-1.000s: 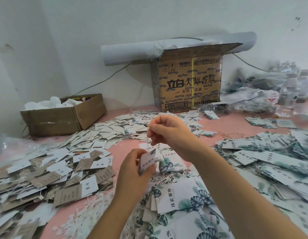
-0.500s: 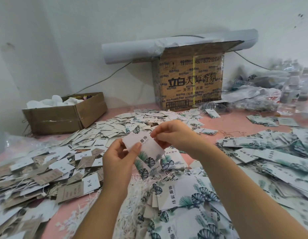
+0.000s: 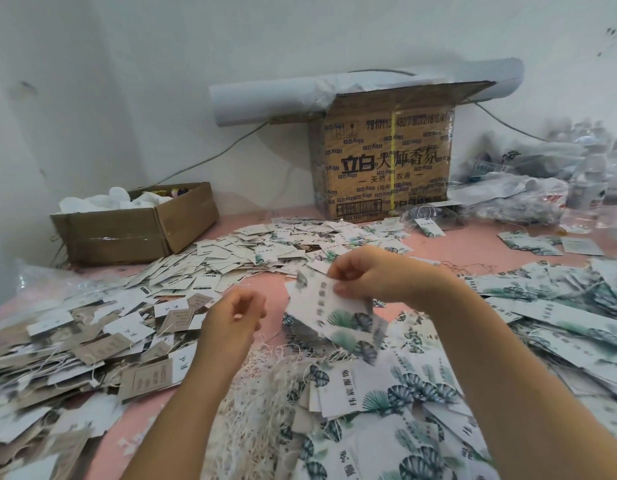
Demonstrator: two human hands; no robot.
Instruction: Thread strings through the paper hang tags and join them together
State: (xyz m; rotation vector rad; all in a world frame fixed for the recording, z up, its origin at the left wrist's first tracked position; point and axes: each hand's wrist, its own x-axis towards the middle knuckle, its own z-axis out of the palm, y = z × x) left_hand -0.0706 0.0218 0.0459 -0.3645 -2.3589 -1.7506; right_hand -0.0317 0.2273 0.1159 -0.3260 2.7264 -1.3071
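Two blurred leaf-printed tags (image 3: 334, 317), perhaps more, hang pinched in right hand (image 3: 379, 277); left hand (image 3: 231, 323) curls loosely, empty.

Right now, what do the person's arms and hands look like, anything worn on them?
Both are bare: the left hand and right hand show no gloves, rings or wristbands, and no sleeve covers the left forearm or right forearm to the frame edge.

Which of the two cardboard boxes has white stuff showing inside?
The low plain box at the far left; the taller printed box in the middle shows no contents.
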